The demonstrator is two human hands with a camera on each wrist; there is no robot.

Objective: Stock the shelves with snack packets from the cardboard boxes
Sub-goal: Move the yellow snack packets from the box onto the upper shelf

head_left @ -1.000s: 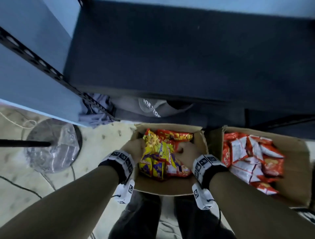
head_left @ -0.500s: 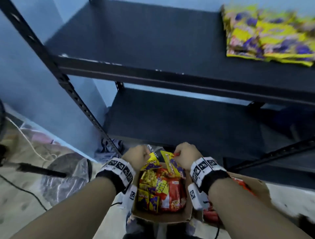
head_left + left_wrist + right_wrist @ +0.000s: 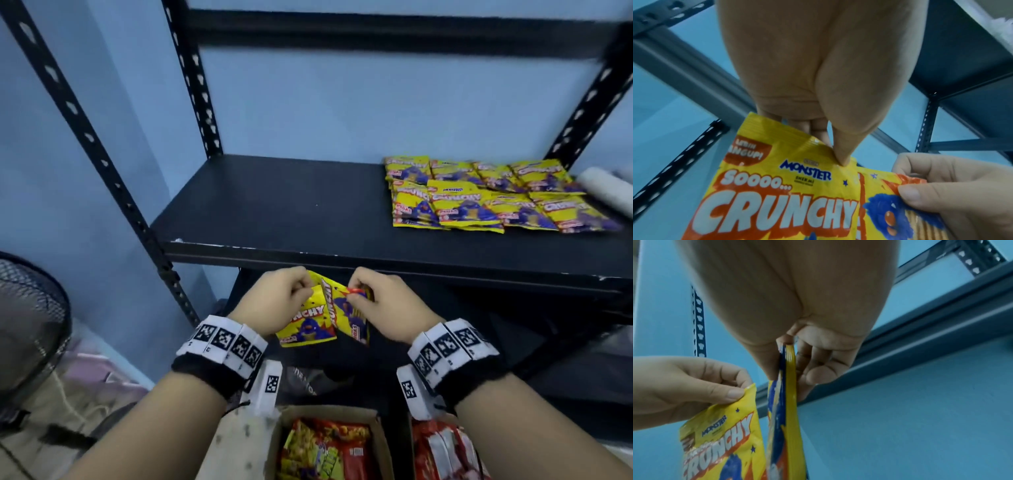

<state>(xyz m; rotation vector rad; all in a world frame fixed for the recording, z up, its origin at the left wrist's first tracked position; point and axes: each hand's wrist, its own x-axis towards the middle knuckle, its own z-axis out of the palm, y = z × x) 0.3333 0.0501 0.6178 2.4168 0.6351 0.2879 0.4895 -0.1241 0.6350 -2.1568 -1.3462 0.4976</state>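
Observation:
Each hand pinches a yellow "Crunchy" snack packet by its top edge, just below the front lip of the black shelf (image 3: 308, 212). My left hand (image 3: 284, 301) holds the left packet (image 3: 305, 322), whose face reads large in the left wrist view (image 3: 777, 203). My right hand (image 3: 373, 301) holds the right packet (image 3: 349, 318), seen edge-on in the right wrist view (image 3: 785, 402). The two packets hang side by side, overlapping slightly. Several matching yellow packets (image 3: 486, 195) lie flat in rows at the shelf's right end.
Two open cardboard boxes stand on the floor below: the left box (image 3: 376, 445) holds yellow and red packets, the right one holds red-and-white packets (image 3: 442, 452). Perforated black uprights (image 3: 99, 144) frame the shelf. A fan (image 3: 27, 325) stands at the left. A white roll (image 3: 606, 188) lies far right.
Both hands have risen from the left cardboard box to the shelf's front edge, each carrying a yellow packet. My view has tilted up from the boxes to the shelf.

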